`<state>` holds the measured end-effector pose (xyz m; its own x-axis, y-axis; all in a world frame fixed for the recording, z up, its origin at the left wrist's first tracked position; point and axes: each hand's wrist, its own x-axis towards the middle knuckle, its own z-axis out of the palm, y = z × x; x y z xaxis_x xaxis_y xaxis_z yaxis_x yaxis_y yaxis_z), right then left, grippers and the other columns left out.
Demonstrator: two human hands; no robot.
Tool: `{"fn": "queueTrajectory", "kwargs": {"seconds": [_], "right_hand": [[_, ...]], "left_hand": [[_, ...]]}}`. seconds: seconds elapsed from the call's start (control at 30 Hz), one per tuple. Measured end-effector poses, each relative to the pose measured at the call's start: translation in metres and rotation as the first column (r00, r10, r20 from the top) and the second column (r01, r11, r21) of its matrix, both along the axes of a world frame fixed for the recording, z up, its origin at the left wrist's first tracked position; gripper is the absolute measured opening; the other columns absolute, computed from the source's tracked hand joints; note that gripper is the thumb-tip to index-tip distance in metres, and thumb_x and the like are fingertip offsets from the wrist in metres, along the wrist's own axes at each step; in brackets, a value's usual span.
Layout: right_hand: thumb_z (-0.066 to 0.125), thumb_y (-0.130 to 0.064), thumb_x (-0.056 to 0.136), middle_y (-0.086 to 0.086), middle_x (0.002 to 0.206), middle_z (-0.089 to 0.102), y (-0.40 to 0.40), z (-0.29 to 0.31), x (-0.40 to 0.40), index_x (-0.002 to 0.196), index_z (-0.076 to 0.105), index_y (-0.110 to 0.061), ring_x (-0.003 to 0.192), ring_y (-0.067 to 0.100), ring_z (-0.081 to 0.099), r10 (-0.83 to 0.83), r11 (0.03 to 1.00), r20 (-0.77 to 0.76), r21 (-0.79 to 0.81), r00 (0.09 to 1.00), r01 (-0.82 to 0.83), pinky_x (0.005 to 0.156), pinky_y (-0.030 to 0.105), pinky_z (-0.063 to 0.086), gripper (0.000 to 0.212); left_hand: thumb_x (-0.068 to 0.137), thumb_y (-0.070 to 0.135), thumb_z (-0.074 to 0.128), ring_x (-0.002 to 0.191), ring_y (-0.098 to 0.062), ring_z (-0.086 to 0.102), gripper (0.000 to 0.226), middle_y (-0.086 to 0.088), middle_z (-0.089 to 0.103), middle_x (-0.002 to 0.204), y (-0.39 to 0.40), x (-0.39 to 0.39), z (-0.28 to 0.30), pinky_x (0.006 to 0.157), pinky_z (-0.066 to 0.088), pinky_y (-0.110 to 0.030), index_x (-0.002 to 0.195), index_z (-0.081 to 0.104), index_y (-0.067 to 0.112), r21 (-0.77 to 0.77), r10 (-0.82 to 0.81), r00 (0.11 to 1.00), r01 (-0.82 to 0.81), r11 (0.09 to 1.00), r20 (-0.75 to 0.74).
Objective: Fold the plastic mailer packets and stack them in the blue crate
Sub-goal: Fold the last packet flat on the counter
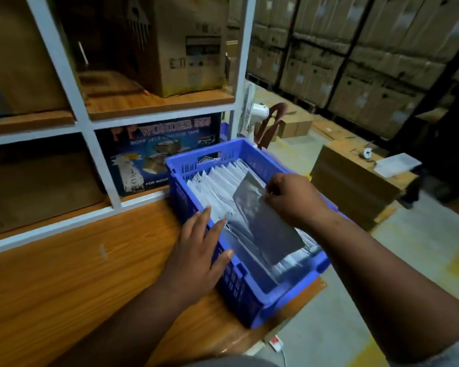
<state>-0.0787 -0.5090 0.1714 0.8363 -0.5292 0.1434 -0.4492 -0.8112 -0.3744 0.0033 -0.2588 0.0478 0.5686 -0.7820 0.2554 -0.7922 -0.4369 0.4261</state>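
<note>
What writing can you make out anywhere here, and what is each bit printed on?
"WONDER 555": dark blue tape box on the lower shelf.
"BOPP SELF ADHESIVE TAPE": same box, partly blurred.
"FOR INDUS...": same box, cut off by the blue crate.
Label and symbols on the brown carton on the upper shelf: too blurred to read.
Labels on the stacked cartons behind: unreadable.

Dim light overall; my view bends at the edges, soft blur throughout, glare on the mailer inside the blue crate.
</note>
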Motion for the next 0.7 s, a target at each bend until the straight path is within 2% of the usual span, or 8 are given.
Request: {"fn": "queueTrajectory", "kwargs": {"seconds": [0.1, 0.2, 0.33, 0.43, 0.5, 0.57, 0.6, 0.7], "right_hand": [[0.076, -0.032, 0.092, 0.001, 0.088, 0.069, 0.007, -0.036, 0.000, 0.085, 0.067, -0.023, 0.090, 0.028, 0.067, 0.084, 0.994, -0.184, 0.078, 0.979, -0.071, 0.069, 0.033, 0.041, 0.015], [0.072, -0.032, 0.095, 0.009, 0.100, 0.073, 0.019, -0.072, 0.005, 0.095, 0.072, -0.018, 0.095, 0.032, 0.068, 0.156, 0.986, -0.282, 0.097, 0.947, -0.134, 0.072, 0.035, 0.048, 0.013], [0.066, -0.030, 0.099, 0.012, 0.111, 0.070, 0.029, -0.094, 0.019, 0.107, 0.067, -0.016, 0.102, 0.035, 0.067, 0.203, 0.978, -0.372, 0.025, 0.906, -0.209, 0.072, 0.032, 0.043, 0.016], [0.061, -0.025, 0.099, 0.010, 0.107, 0.068, 0.030, -0.097, 0.027, 0.098, 0.058, -0.018, 0.101, 0.035, 0.068, 0.206, 0.974, -0.375, -0.010, 0.904, -0.226, 0.070, 0.033, 0.041, 0.008], [0.063, -0.027, 0.096, 0.007, 0.106, 0.069, 0.031, -0.100, 0.027, 0.100, 0.062, -0.020, 0.102, 0.032, 0.070, 0.217, 0.961, -0.476, -0.052, 0.852, -0.273, 0.071, 0.033, 0.044, 0.008], [0.068, -0.034, 0.095, 0.004, 0.104, 0.069, 0.034, -0.101, 0.023, 0.108, 0.072, -0.021, 0.102, 0.029, 0.071, 0.208, 0.940, -0.623, -0.085, 0.754, -0.330, 0.072, 0.032, 0.047, 0.019], [0.069, -0.038, 0.094, 0.003, 0.103, 0.069, 0.033, -0.101, 0.021, 0.111, 0.073, -0.021, 0.102, 0.028, 0.071, 0.211, 0.933, -0.650, -0.089, 0.730, -0.349, 0.073, 0.032, 0.047, 0.023], [0.070, -0.044, 0.096, 0.002, 0.109, 0.069, 0.030, -0.092, 0.021, 0.112, 0.065, -0.022, 0.104, 0.030, 0.069, 0.270, 0.905, -0.552, -0.134, 0.789, -0.403, 0.072, 0.034, 0.045, 0.028]], "left_hand": [[0.106, 0.073, 0.013, 0.165, -0.020, -0.011, 0.078, 0.010, -0.012, 0.179, -0.003, -0.003, -0.010, 0.131, 0.020, -0.054, 0.170, 0.023, 0.031, 0.036, 0.014, 1.000, -0.015, 0.999, 0.023], [0.107, 0.068, 0.016, 0.165, -0.018, -0.011, 0.074, 0.012, -0.017, 0.178, -0.004, -0.005, -0.012, 0.133, 0.016, -0.050, 0.171, 0.017, 0.031, 0.044, 0.009, 1.000, -0.009, 0.999, 0.000], [0.109, 0.062, 0.022, 0.166, -0.020, -0.004, 0.069, 0.009, -0.013, 0.179, -0.004, -0.004, -0.011, 0.132, 0.020, -0.050, 0.170, 0.020, 0.030, 0.057, 0.004, 1.000, -0.006, 0.998, 0.031], [0.110, 0.063, 0.021, 0.166, -0.019, -0.004, 0.069, 0.009, -0.013, 0.179, -0.002, -0.005, -0.009, 0.132, 0.021, -0.050, 0.170, 0.021, 0.029, 0.071, 0.003, 0.999, -0.005, 0.997, 0.033], [0.110, 0.064, 0.018, 0.166, -0.018, -0.006, 0.070, 0.009, -0.013, 0.179, -0.002, -0.006, -0.008, 0.131, 0.021, -0.051, 0.170, 0.021, 0.029, 0.073, 0.005, 0.999, -0.008, 0.997, 0.035], [0.110, 0.065, 0.017, 0.166, -0.017, -0.007, 0.071, 0.010, -0.014, 0.179, -0.002, -0.006, -0.007, 0.131, 0.022, -0.051, 0.171, 0.019, 0.030, 0.085, 0.005, 0.999, -0.007, 0.996, 0.032], [0.110, 0.065, 0.017, 0.166, -0.016, -0.008, 0.070, 0.010, -0.015, 0.179, -0.001, -0.007, -0.006, 0.131, 0.022, -0.051, 0.171, 0.018, 0.030, 0.093, 0.003, 1.000, -0.005, 0.996, 0.031], [0.110, 0.064, 0.018, 0.165, -0.014, -0.011, 0.069, 0.012, -0.018, 0.178, -0.002, -0.006, -0.004, 0.131, 0.022, -0.051, 0.171, 0.014, 0.031, 0.112, 0.008, 0.999, -0.011, 0.994, 0.031]]}}
